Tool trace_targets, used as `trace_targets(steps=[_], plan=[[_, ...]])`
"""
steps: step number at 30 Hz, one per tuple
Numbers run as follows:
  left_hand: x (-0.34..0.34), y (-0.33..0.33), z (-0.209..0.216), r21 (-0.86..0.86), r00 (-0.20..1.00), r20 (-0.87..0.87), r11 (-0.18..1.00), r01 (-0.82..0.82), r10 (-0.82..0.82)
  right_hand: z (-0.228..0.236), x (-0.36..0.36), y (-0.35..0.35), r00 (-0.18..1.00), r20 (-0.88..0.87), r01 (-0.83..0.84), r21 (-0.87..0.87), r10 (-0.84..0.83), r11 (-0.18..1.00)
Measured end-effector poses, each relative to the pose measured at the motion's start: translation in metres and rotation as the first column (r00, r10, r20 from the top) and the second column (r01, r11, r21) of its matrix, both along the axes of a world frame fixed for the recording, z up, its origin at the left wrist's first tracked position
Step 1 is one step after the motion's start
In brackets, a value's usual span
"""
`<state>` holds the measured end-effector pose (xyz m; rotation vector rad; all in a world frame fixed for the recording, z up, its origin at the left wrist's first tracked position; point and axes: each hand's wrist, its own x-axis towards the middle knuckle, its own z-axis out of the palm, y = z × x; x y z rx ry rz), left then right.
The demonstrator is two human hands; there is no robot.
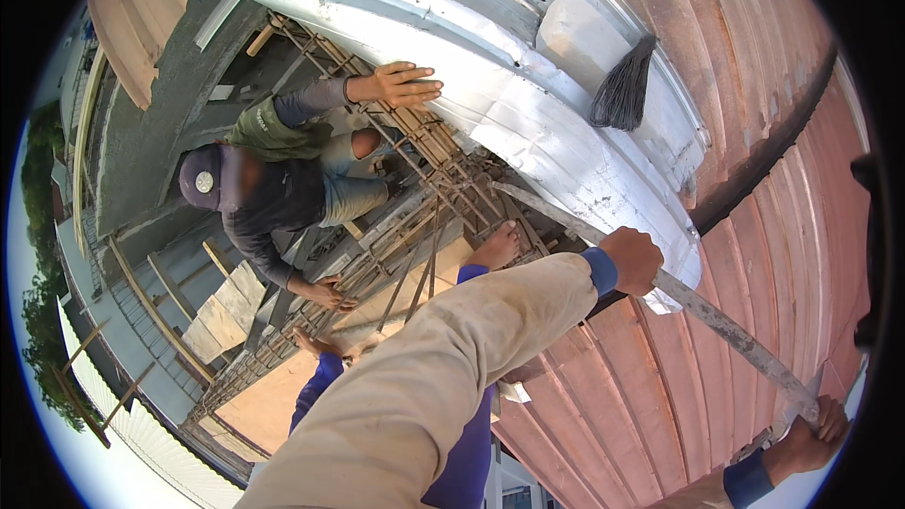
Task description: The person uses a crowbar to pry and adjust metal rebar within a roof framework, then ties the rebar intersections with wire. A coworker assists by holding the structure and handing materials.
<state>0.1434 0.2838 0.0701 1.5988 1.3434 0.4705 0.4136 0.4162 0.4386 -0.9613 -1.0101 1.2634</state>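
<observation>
My left hand (633, 259), at the end of a beige sleeve with a blue cuff, is closed round the middle of a long grey metal bar (731, 328). My right hand (806, 435) grips the same bar near its end at the lower right. The bar slants up to the left, and its far tip lies by the tied rebar cage (443, 165), just beyond the edge of a silvery metal roofing sheet (528, 137). My left forearm crosses the middle of the view and hides part of a person in purple sleeves below.
A person in a cap (269, 184) crouches left of the rebar, one hand on the silvery sheet, the other on the cage. Reddish corrugated roofing (650, 386) spreads to the right. A bundle of dark wires (624, 85) rests on the sheet. Plywood (226, 306) and timber lie left.
</observation>
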Motion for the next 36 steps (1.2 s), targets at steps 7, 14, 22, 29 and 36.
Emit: trace_targets(steps=[7,14,22,29,36], plan=[[0.004,-0.057,0.012,0.070,0.999,0.001,0.997,0.035,-0.035,0.014,-0.006,-0.127,0.985,-0.141,-0.084,0.079,0.095,0.993],[0.023,0.027,-0.014,0.002,1.000,0.010,1.000,0.014,-0.014,-0.038,0.030,0.059,0.978,0.081,0.190,0.022,-0.191,0.981],[0.074,0.014,-0.032,-0.074,0.989,0.016,0.986,0.146,-0.145,-0.089,0.174,0.014,0.949,-0.084,0.291,-0.134,-0.303,0.947],[0.063,-0.030,-0.011,0.009,0.972,-0.083,0.975,0.221,-0.220,-0.041,0.115,-0.099,0.944,-0.110,0.309,-0.043,-0.312,0.950],[0.044,-0.086,-0.002,0.156,0.987,-0.048,0.975,0.156,-0.151,-0.009,0.029,-0.211,0.961,-0.079,0.272,0.100,-0.265,0.957]])
